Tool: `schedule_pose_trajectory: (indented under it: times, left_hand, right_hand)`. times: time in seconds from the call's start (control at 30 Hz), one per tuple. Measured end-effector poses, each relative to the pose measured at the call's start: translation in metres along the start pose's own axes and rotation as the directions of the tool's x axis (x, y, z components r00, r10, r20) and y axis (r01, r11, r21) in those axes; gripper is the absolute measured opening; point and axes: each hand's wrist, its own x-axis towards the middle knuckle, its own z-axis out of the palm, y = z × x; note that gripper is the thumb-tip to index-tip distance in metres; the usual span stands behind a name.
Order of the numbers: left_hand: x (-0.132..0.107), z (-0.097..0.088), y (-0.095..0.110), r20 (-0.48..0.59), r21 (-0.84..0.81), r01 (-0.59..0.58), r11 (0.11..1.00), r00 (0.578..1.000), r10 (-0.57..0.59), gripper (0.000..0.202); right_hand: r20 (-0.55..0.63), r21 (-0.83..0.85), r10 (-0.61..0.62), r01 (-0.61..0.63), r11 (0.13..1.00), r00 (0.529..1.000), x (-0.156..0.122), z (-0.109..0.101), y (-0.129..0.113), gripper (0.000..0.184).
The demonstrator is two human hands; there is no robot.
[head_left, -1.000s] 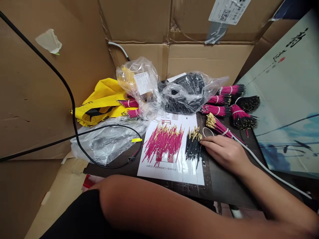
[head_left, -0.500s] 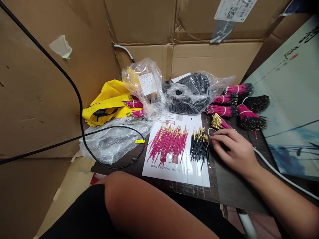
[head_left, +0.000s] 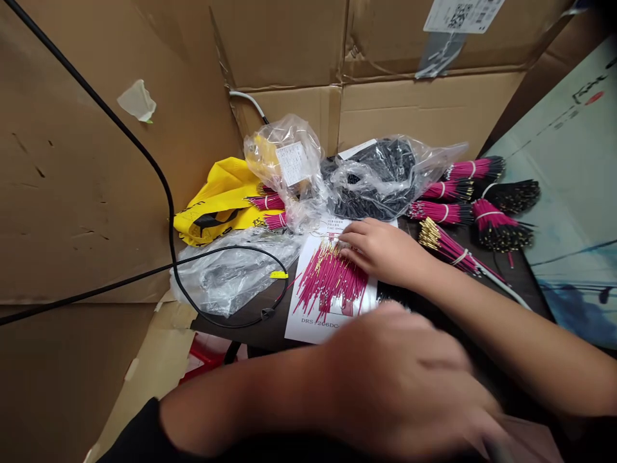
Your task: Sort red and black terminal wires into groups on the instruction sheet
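A loose pile of pink wires with gold tips (head_left: 328, 283) lies on a white printed sheet (head_left: 308, 325) on a dark table. My right hand (head_left: 385, 254) reaches across it, fingers stretched out and resting on the pile's upper ends. My left hand (head_left: 409, 379) is raised in the foreground, smeared by motion, and its fingers cannot be read. It and my right forearm hide most of the black wire pile (head_left: 390, 296) next to the pink one. Banded pink and black wire bundles (head_left: 453, 212) lie at the right.
A clear bag of black wires (head_left: 380, 173), a labelled clear bag (head_left: 289, 161), a yellow bag (head_left: 216, 206) and crumpled plastic (head_left: 231, 273) crowd the back and left. A black cable (head_left: 168, 212) loops across. Cardboard walls (head_left: 409, 109) enclose the table; a poster (head_left: 573, 193) stands right.
My right hand has moved left from beside the black wires onto the top of the pink pile. My left hand has swung up into the foreground, covering the black pile.
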Motion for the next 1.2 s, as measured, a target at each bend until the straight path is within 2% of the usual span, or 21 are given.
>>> schedule_pose_trajectory:
  times: [0.03,0.1,0.17,0.23,0.37,0.5,0.57,0.7,0.8,0.97,1.2]
  left_hand:
    - [-0.005,-0.005,-0.023,-0.066,-0.006,0.036,0.999,0.997,-0.037,0.032]
    - [-0.027,-0.01,-0.06,-0.205,0.038,0.246,0.969,0.951,-0.233,0.023]
    - [-0.056,-0.01,-0.082,-0.295,0.087,0.425,0.901,0.875,-0.384,0.018]
    - [-0.082,-0.008,-0.092,-0.313,0.093,0.485,0.87,0.843,-0.437,0.019]
    - [-0.108,-0.005,-0.096,-0.315,0.064,0.521,0.851,0.82,-0.478,0.021]
    - [-0.111,-0.005,-0.099,-0.293,0.128,0.529,0.839,0.828,-0.478,0.025]
    - [-0.11,-0.005,-0.098,-0.277,0.165,0.528,0.833,0.836,-0.474,0.025]
    - [-0.106,-0.007,-0.09,-0.293,0.231,0.56,0.796,0.82,-0.492,0.022]
    - [-0.099,-0.008,-0.083,-0.302,0.237,0.575,0.783,0.81,-0.503,0.021]
    - [-0.083,-0.006,-0.077,-0.297,0.183,0.603,0.776,0.787,-0.541,0.02]
    - [-0.075,-0.002,-0.076,-0.255,0.113,0.598,0.793,0.789,-0.559,0.024]
  right_hand:
    - [0.015,0.05,0.001,-0.001,0.999,1.0,0.006,0.002,0.001,0.03]
    - [0.025,0.132,0.017,-0.02,0.991,1.0,0.013,0.005,0.002,0.031]
    - [0.033,0.167,0.018,-0.023,0.986,0.999,0.017,0.008,0.002,0.033]
    - [0.052,0.187,-0.001,-0.009,0.982,0.999,0.018,0.011,0.002,0.037]
    - [0.054,0.213,0.019,-0.031,0.977,0.998,0.017,0.019,0.002,0.041]
    - [-0.015,0.225,0.095,-0.089,0.97,0.995,0.019,0.025,0.002,0.039]
    - [-0.017,0.215,0.085,-0.08,0.973,0.996,0.02,0.025,0.002,0.039]
    - [0.058,0.163,-0.003,-0.006,0.987,0.998,0.017,0.024,-0.004,0.04]
    - [0.098,0.099,-0.01,0.001,0.995,0.995,0.011,0.023,-0.012,0.05]
    - [0.127,0.016,-0.019,0.017,1.0,0.992,0.002,0.027,-0.023,0.06]
    - [0.14,-0.019,-0.079,0.083,0.996,0.987,-0.005,0.03,-0.03,0.069]
